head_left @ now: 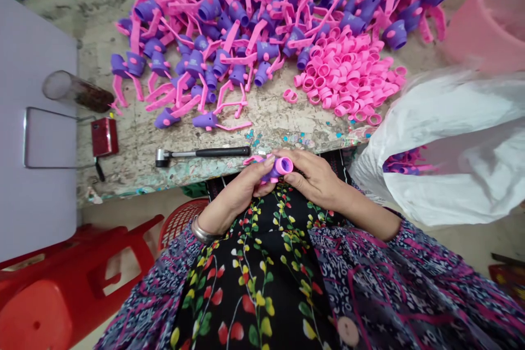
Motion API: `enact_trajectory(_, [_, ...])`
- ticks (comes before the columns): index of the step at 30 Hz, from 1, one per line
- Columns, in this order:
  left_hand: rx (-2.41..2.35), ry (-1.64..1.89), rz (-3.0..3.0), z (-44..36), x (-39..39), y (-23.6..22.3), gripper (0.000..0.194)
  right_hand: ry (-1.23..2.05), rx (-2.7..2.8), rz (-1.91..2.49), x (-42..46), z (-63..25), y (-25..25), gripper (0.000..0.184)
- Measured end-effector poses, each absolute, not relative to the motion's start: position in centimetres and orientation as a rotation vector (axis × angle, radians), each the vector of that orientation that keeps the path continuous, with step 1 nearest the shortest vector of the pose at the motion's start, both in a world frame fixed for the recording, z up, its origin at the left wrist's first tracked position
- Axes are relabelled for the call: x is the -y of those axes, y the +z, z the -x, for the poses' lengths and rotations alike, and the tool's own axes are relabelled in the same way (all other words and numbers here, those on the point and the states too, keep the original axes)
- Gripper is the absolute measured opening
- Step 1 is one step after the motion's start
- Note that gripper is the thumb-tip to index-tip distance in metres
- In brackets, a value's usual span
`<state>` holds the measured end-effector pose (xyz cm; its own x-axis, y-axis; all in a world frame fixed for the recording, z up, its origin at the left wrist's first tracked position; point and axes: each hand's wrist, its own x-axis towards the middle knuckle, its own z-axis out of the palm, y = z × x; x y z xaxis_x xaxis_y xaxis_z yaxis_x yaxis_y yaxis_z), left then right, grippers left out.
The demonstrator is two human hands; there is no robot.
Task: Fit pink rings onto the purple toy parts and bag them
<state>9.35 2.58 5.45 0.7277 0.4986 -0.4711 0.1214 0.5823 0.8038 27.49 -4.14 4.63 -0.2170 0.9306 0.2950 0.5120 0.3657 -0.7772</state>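
Observation:
Both hands meet over my lap, gripping a purple plastic piece [270, 174] with a pink plastic ring [284, 165] fitted on its end. My left hand [235, 191] holds it from the lower side, and my right hand [309, 175] pinches the ring end. A thin pink arm of the piece pokes out to the left. Just past my fingers, a small hammer with a black handle [213, 152] lies on the worktable's front edge. Beyond it spreads a heap of purple cups with pink arms [229, 30], next to a pile of loose pink rings [344, 71].
The speckled concrete worktable [135, 161] has a glass jar [76, 90], a red box [104, 136] and a wire frame [49, 139] at its left end. A white sack [435, 142] sits to the right, with a pink bucket [488, 11] behind it. Red stools [61, 284] stand at lower left.

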Motion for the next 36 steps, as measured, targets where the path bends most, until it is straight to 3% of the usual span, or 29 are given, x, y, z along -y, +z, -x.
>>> enact_trajectory(16, [-0.763, 0.204, -0.909, -9.7, -2.5, 5.9, 0.043, 0.803, 1.808, 1.207, 4.1, -27.5, 4.0, 0.04])
enact_trajectory(23, [-0.787, 0.279, -0.915, -9.7, -2.2, 5.8, 0.044, 0.96, 1.718, 1.163, 4.0, -27.5, 4.5, 0.053])
enact_trajectory(30, [-0.843, 0.316, -0.912, -9.6, -1.9, 5.9, 0.045, 1.06, 1.521, 1.247, 3.9, -27.1, 5.2, 0.052])
enact_trajectory(36, [-0.913, 0.329, -1.147, -9.1, -1.4, 7.1, 0.039, 1.28, 1.055, 1.265, 1.6, -25.2, 7.0, 0.066])
